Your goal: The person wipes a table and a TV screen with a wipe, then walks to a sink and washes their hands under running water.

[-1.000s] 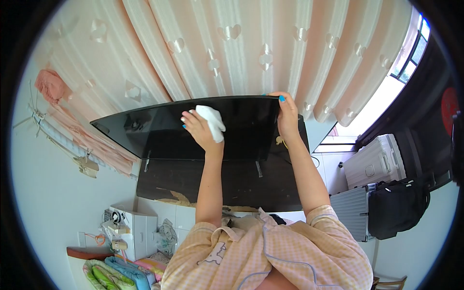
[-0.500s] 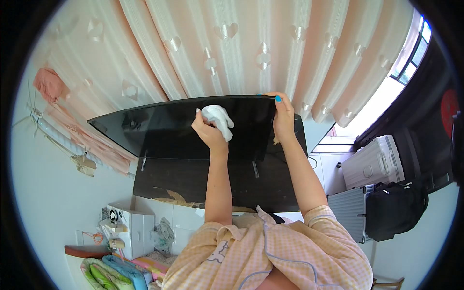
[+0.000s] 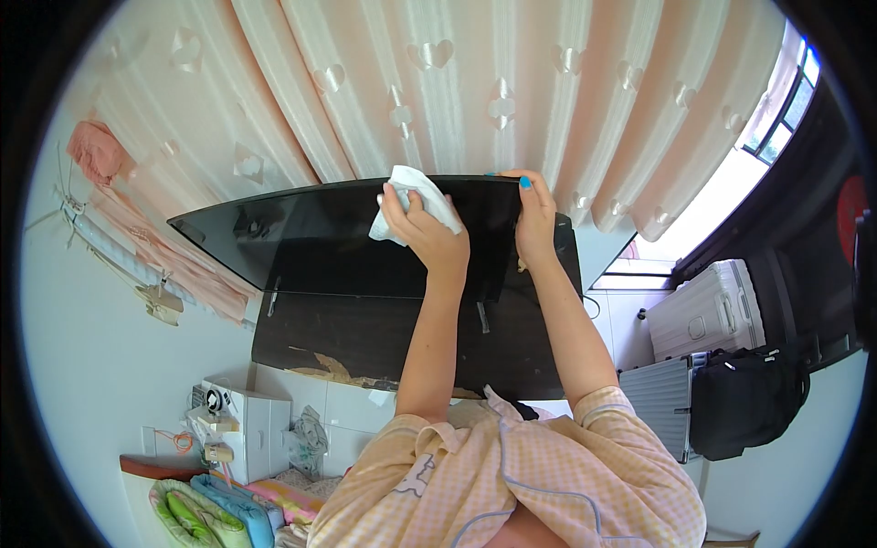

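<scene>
A wide black television [image 3: 356,247] stands on a dark wooden table [image 3: 365,338], its glossy screen facing me. My left hand [image 3: 434,233] is closed on a crumpled white cloth [image 3: 402,224] at the upper part of the screen. Part of the cloth sticks up past the television's top edge. At the top right corner, my right hand [image 3: 536,219] grips the television's edge, with blue-painted nails showing and some fingers hidden behind it.
Pink curtains [image 3: 438,100] hang right behind the television. Torn surface covering [image 3: 338,368] shows along the table's near edge. To the right are a pale suitcase [image 3: 708,310], a silver case [image 3: 658,393] and a black backpack [image 3: 749,402]. A white cabinet [image 3: 260,438] stands lower left.
My left hand has moved up and to the right with the cloth, which is now spread out more and reaches the top edge. My right hand stays on the television's corner.
</scene>
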`<state>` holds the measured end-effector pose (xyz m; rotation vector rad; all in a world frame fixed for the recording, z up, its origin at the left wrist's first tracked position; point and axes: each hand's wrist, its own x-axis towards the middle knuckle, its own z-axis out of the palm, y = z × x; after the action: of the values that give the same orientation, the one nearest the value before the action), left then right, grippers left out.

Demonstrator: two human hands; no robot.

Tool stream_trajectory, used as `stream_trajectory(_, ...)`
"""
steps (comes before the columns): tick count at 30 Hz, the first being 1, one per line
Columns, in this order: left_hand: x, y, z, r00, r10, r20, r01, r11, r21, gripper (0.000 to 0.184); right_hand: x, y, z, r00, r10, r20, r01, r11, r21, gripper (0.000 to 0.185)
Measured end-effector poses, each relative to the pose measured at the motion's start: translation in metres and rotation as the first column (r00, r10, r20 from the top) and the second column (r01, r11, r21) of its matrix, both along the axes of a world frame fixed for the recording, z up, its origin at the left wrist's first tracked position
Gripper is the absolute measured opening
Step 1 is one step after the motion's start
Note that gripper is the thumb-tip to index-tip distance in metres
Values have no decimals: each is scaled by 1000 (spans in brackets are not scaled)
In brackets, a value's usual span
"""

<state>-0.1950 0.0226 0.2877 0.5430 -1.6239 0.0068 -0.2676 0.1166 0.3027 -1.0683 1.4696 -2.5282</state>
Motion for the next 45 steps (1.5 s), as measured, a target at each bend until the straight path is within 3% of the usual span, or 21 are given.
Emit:
stream_trajectory(2, -7, -8, -10, 937, -331, -111, 343, 933, 108, 47, 0, 1, 1, 999, 19, 45, -19, 1000, 11, 22)
stream_trajectory(3, -9, -7, -14, 896, -414, -161, 420, 908, 2, 45, -1, 0, 1, 999, 14, 42, -15, 1000, 8, 22)
stream_trajectory(4, -12, -10, -21, 894, -418, -161, 423, 906, -2, 45, -1, 0, 0, 999, 17, 35, -17, 1000, -1, 22)
stream_trajectory(7, -15, -12, -35, 939, -244, 243, 302, 922, -243, 35, -1, -1, -2, 1000, -2, 23, 2, 1000, -14, 22)
stream_trajectory(10, -22, -9, -39, 923, -158, 351, 291, 884, -366, 32, -1, -2, -3, 997, -79, -10, 79, 997, 16, 23)
stream_trajectory(12, -22, -19, -39, 935, -137, 328, 272, 871, -410, 32, -1, -4, -3, 999, -40, 35, 40, 999, -2, 21)
stream_trajectory(14, -17, -37, -39, 905, -87, 417, 319, 787, -528, 31, 3, -5, 3, 987, -154, -50, 154, 988, 3, 22)
stream_trajectory(19, 14, -79, -40, 880, -15, 474, 246, 869, -430, 33, 6, -4, 6, 986, -159, -55, 159, 987, 0, 23)
stream_trajectory(24, 48, -143, -48, 968, 7, 249, 81, 936, -342, 38, 4, -5, 5, 990, -137, -26, 138, 990, 14, 24)
stream_trajectory(28, 78, -166, -29, 999, -11, 42, 11, 1000, -3, 44, 4, -7, 3, 989, -143, -28, 143, 990, -10, 24)
stream_trajectory(29, 78, -168, -31, 999, -7, 40, 7, 1000, -2, 44, 4, -7, 2, 990, -139, -30, 139, 990, -9, 24)
stream_trajectory(32, 70, -157, -31, 971, -191, -141, 216, 958, 191, 56, 3, -9, 2, 980, -190, -65, 191, 982, 14, 25)
stream_trajectory(34, 54, -139, -31, 968, -220, -122, 232, 968, 94, 52, 4, -9, 2, 974, -215, -70, 216, 976, 3, 25)
stream_trajectory(38, 22, -91, -26, 987, -123, 107, 144, 966, -216, 45, 5, -10, 2, 968, -241, -63, 243, 970, 16, 24)
stream_trajectory(40, 21, -64, -28, 921, -172, 348, 263, 937, -231, 40, 7, -11, 4, 973, -230, -27, 229, 972, -45, 23)
stream_trajectory(42, 18, -63, -33, 873, -216, 437, 372, 875, -310, 35, 6, -11, 4, 955, -292, -44, 292, 956, 3, 24)
stream_trajectory(45, 29, -88, -27, 854, -150, 499, 389, 820, -420, 32, 12, -14, 8, 939, -335, -81, 337, 941, 16, 24)
